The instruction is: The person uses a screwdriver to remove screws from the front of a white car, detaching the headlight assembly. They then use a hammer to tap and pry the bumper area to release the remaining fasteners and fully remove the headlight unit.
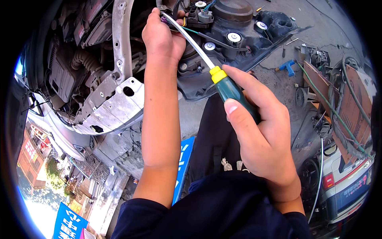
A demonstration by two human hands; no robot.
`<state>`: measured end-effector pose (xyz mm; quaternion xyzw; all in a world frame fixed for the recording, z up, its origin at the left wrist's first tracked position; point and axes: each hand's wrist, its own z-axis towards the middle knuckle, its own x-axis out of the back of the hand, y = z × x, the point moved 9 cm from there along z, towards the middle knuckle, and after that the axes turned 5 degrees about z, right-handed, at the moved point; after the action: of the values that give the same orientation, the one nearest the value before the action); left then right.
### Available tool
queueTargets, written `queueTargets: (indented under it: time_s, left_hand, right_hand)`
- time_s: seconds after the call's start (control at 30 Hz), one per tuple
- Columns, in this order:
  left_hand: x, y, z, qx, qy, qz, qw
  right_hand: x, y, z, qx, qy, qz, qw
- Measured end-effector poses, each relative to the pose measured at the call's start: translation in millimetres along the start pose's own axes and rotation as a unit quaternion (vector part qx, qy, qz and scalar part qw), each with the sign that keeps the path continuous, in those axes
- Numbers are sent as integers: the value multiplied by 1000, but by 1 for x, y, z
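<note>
My right hand (264, 123) grips a screwdriver (234, 93) by its green handle with a yellow collar; the index finger lies along the handle. Its long metal shaft slants up and left to my left hand (162, 40). The left fingers are curled at a cluster of dark parts and wires, and the shaft's tip is beside them. What they hold is mostly hidden behind the hand. Just right of the left hand, a thin green wire or rod (191, 30) runs toward a black car part (232, 14) bearing several round white-centred fittings (234, 37).
A car's opened front with a bare metal crossmember (123, 44) and a ribbed hose (81, 57) fills the left. A blue air gun (287, 67), cardboard (352, 95) and a green hose (326, 99) lie right. A white vehicle (338, 181) stands lower right.
</note>
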<state>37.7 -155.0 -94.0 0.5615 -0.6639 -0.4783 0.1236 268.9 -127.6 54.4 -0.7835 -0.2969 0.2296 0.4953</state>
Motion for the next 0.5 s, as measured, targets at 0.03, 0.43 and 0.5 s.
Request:
queueTargets:
  time_s: [0.03,0.43,0.5]
  left_hand:
    - [-5,2,0,-11,-27,3,1000]
    - [11,3,16,-66,14,20,998]
    - [5,0,11,-58,2,29,998]
  right_hand:
    - [-2,2,0,-18,11,-6,1000]
    - [-6,10,16,-5,34,-23,999]
    - [-7,9,20,-1,33,-12,999]
